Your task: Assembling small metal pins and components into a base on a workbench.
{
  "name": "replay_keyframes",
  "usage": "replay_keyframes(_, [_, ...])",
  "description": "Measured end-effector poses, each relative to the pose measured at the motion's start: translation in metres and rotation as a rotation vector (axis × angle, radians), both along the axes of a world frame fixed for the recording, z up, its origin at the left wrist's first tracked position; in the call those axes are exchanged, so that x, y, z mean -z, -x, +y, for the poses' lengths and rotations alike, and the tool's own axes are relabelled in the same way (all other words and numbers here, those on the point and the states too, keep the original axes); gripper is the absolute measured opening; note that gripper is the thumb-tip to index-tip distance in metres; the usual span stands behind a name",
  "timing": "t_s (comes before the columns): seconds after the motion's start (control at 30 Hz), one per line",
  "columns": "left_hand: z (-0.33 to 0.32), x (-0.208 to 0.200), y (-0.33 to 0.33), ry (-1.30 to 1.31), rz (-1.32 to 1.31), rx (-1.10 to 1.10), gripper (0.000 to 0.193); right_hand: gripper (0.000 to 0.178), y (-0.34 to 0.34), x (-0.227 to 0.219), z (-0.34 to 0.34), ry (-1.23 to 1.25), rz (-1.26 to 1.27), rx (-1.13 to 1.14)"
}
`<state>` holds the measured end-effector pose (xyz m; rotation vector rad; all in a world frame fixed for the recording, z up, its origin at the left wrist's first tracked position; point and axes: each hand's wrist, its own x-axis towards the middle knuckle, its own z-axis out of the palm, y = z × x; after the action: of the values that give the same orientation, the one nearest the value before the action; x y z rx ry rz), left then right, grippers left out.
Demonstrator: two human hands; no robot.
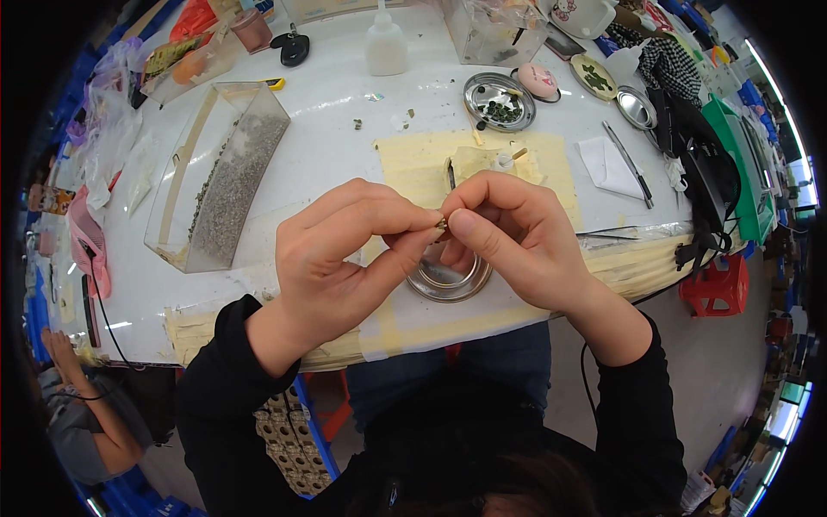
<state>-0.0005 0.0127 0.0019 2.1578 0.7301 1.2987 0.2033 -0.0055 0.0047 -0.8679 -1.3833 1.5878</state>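
My left hand (332,254) and my right hand (530,246) meet at the front middle of the table, fingertips nearly touching. Between them they pinch a tiny dark piece (442,224), greenish or brassy, too small to name. Thumb and forefinger are closed on each hand. Directly below is a round metal dish (448,293), partly hidden by my fingers. Just beyond my right hand, a small white-topped container (505,161) stands on yellow tape, with a thin dark stick (450,175) beside it.
A clear box of grey granules (228,194) lies at left. Farther back stand a white squeeze bottle (386,47) and a metal dish (482,79) with dark green bits. Tweezers (627,159) and white paper (607,177) lie right. Another person's hands (62,353) show at far left.
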Motion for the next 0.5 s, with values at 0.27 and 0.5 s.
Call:
replay_keyframes(0.27, [-0.0016,-0.0017,0.0002,-0.017,0.021,0.000,0.017,0.014,-0.0036,0.0024,0.0012,-0.050,-0.020,-0.054])
replay_keyframes(0.5, [-0.0019,-0.0016,0.0034,-0.003,0.039,0.017,0.018,0.013,-0.0024,0.0017,0.0019,-0.035,0.000,-0.084])
